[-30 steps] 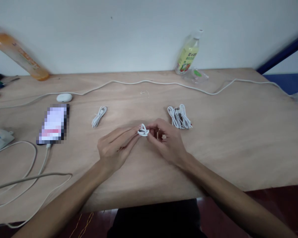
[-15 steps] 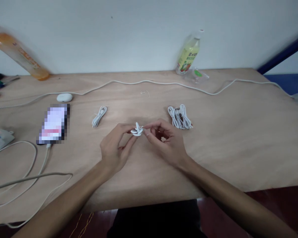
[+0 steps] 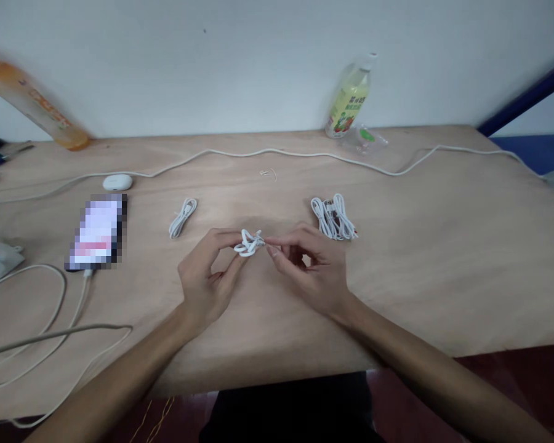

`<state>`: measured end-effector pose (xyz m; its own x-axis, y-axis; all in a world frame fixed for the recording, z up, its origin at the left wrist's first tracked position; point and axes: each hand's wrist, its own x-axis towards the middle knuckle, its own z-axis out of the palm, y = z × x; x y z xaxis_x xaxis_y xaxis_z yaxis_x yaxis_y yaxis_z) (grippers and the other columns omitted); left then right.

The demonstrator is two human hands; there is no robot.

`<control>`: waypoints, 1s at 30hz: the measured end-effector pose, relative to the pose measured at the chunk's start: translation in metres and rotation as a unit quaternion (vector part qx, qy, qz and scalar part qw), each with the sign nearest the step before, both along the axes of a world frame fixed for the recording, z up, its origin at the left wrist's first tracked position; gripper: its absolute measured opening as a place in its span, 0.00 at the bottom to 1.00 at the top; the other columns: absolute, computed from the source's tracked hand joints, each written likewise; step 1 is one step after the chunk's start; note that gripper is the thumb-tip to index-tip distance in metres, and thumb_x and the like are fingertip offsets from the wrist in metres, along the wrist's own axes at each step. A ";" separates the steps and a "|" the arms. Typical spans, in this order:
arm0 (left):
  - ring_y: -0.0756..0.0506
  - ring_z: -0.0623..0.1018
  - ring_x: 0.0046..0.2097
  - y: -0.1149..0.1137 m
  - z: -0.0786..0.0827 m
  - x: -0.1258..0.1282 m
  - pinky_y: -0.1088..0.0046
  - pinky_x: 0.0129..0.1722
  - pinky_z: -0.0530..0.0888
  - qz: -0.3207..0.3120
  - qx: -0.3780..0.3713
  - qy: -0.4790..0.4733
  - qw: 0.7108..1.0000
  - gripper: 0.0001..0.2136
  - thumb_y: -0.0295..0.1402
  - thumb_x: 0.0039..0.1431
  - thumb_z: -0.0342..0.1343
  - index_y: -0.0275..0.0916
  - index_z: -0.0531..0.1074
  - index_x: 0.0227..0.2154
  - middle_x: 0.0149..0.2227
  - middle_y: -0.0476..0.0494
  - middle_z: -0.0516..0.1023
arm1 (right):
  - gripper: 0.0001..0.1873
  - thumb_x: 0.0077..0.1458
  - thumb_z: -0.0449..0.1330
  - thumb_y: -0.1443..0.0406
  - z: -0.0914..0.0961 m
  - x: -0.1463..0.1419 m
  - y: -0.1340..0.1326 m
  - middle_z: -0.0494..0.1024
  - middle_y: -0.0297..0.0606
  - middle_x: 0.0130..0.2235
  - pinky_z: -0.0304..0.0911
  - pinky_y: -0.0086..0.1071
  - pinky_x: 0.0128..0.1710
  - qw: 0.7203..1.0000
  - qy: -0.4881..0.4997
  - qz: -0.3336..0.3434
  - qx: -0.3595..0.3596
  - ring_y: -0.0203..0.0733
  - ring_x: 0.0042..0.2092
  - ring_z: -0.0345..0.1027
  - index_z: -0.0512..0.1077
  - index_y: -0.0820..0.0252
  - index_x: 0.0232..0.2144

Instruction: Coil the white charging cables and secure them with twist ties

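Observation:
A coiled white cable (image 3: pixel 248 244) is held just above the table, pinched between the thumb and fingers of my left hand (image 3: pixel 212 269). Its loops stick up beyond the fingertips. At the right end of the coil, the thumb and index finger of my right hand (image 3: pixel 311 264) are pressed together; whatever thin bit they grip is too small to make out. Left of my hands lies one bundled white cable (image 3: pixel 183 218). Behind my right hand, several more bundled white cables (image 3: pixel 333 217) lie side by side.
A phone (image 3: pixel 96 231) with a plugged-in cable and a white earbud case (image 3: pixel 117 182) lie left. One long white cord (image 3: pixel 268 151) crosses the table's back. An orange bottle (image 3: pixel 41 104) and a yellow-green bottle (image 3: pixel 349 104) lean on the wall. Small white scraps (image 3: pixel 264 173) lie mid-table.
My left hand has shifted slightly left with the coiled cable, and the coil has turned a little. My right hand stays nearly in place, its fingertips still at the coil's right end.

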<state>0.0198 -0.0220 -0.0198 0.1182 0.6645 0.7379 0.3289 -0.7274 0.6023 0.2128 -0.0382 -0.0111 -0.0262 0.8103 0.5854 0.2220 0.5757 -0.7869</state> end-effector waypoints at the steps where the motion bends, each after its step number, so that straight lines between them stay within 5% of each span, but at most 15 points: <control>1: 0.46 0.88 0.43 0.000 0.000 0.000 0.71 0.46 0.83 0.001 0.004 0.002 1.000 0.11 0.21 0.64 0.70 0.41 0.82 0.46 0.42 0.47 0.89 | 0.10 0.66 0.66 0.72 0.000 0.000 -0.001 0.73 0.28 0.29 0.59 0.27 0.23 1.000 -0.019 -0.004 0.021 0.31 0.27 0.63 0.85 0.54 0.43; 9: 0.46 0.87 0.42 0.000 -0.001 0.001 0.70 0.44 0.84 0.000 -0.002 -0.019 1.000 0.12 0.21 0.63 0.70 0.43 0.83 0.45 0.41 0.48 0.89 | 0.12 0.68 0.63 0.75 -0.002 0.000 -0.001 0.80 0.31 0.30 0.66 0.28 0.24 0.971 -0.162 -0.065 0.165 0.33 0.27 0.69 0.82 0.55 0.44; 17: 0.48 0.86 0.38 -0.001 -0.005 0.004 0.73 0.41 0.83 0.009 -0.068 -0.075 0.995 0.09 0.24 0.62 0.73 0.43 0.84 0.42 0.38 0.50 0.88 | 0.09 0.71 0.62 0.74 -0.007 0.001 -0.001 0.82 0.33 0.30 0.69 0.28 0.29 0.928 -0.268 -0.109 0.233 0.34 0.28 0.74 0.81 0.60 0.46; 22: 0.47 0.87 0.35 -0.001 -0.006 0.005 0.72 0.38 0.84 0.027 -0.136 -0.107 0.985 0.07 0.30 0.60 0.75 0.42 0.83 0.38 0.34 0.49 0.88 | 0.15 0.71 0.63 0.74 -0.013 0.003 0.000 0.83 0.33 0.31 0.72 0.31 0.32 0.907 -0.323 -0.099 0.250 0.37 0.31 0.77 0.81 0.57 0.55; 25: 0.47 0.88 0.37 0.000 -0.004 0.006 0.73 0.40 0.85 0.025 -0.160 -0.121 0.979 0.08 0.30 0.59 0.76 0.42 0.83 0.38 0.35 0.49 0.88 | 0.16 0.70 0.63 0.74 -0.014 0.002 0.001 0.83 0.34 0.32 0.71 0.31 0.33 0.912 -0.312 -0.099 0.245 0.37 0.31 0.77 0.81 0.60 0.56; 30: 0.43 0.90 0.40 -0.001 0.005 0.010 0.68 0.42 0.88 0.019 -0.176 -0.141 0.974 0.09 0.36 0.59 0.77 0.43 0.82 0.36 0.37 0.48 0.89 | 0.13 0.72 0.59 0.72 -0.011 -0.001 0.000 0.78 0.29 0.30 0.66 0.29 0.28 0.966 -0.187 -0.098 0.151 0.33 0.25 0.67 0.79 0.56 0.53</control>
<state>0.0300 -0.0230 -0.0151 -0.0860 0.8819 0.4635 0.1369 -0.4503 0.8823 0.2119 -0.0378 -0.0218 -0.1452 0.6148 0.7752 0.5866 0.6845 -0.4329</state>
